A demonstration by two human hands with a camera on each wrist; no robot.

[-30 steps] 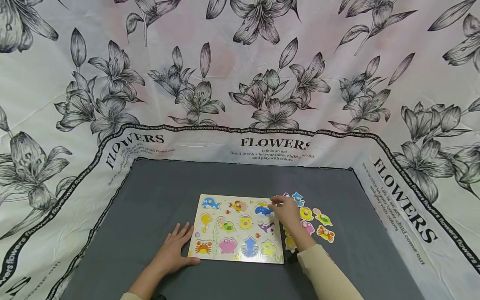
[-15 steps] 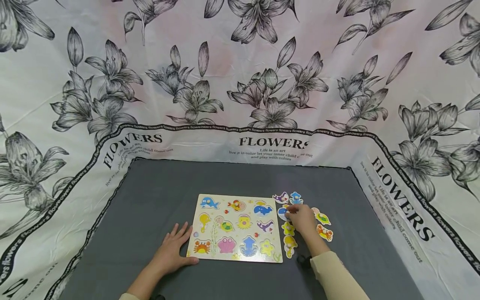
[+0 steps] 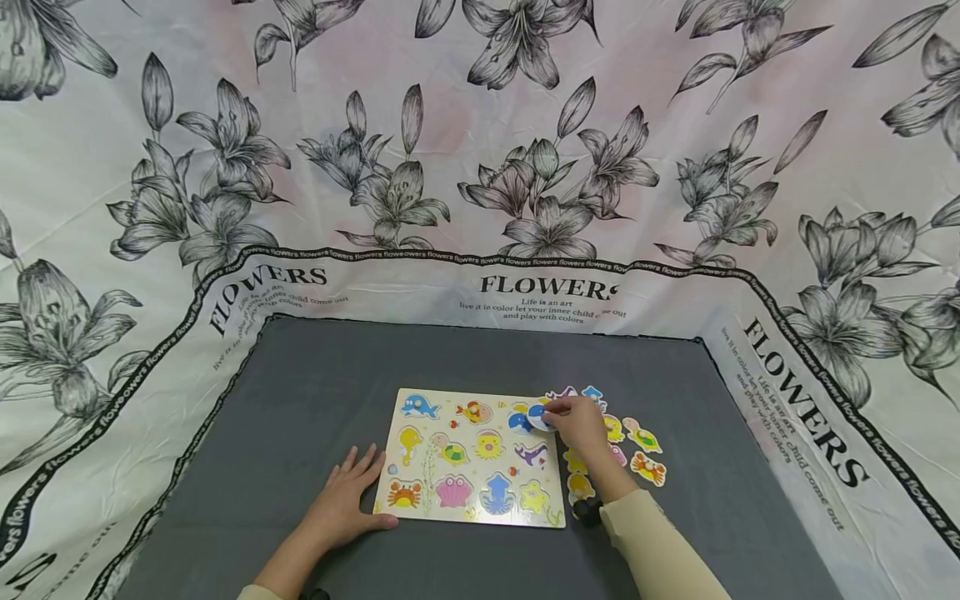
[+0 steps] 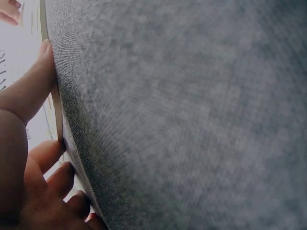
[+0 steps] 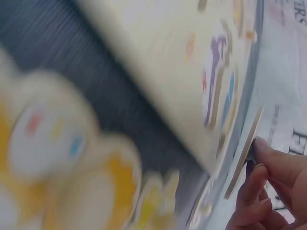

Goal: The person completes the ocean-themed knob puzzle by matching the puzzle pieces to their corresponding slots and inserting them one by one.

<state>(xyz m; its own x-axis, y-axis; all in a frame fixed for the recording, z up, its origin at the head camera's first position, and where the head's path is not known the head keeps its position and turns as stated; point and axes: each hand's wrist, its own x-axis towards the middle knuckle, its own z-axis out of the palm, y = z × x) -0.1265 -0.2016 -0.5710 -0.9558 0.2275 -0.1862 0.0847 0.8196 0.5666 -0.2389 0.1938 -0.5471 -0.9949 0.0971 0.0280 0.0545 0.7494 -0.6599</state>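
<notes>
Piece (image 3: 537, 416): small round blue-and-white cutout, pinched at its edge in right hand (image 3: 577, 423), held over the board's far-right corner, beside the blue whale picture (image 3: 521, 421); right wrist view shows piece (image 5: 243, 153) edge-on, tilted, fingertips (image 5: 268, 158) curled on its rim, lifted off the surface; board (image 3: 471, 457) lies flat on grey mat (image 3: 315, 392), long axis left-right; piece sits on the right hand's side, well apart from left hand (image 3: 347, 498); left hand lies flat, fingers straight, thumb along the board's near-left edge, holding nothing; left wrist view confirms fingers (image 4: 33, 91) against board edge (image 4: 56, 110); loose pieces (image 3: 637, 454) are clustered on the mat just right of the board, under and beyond the right hand; flower-print cloth (image 3: 480, 167) surrounds the mat.
</notes>
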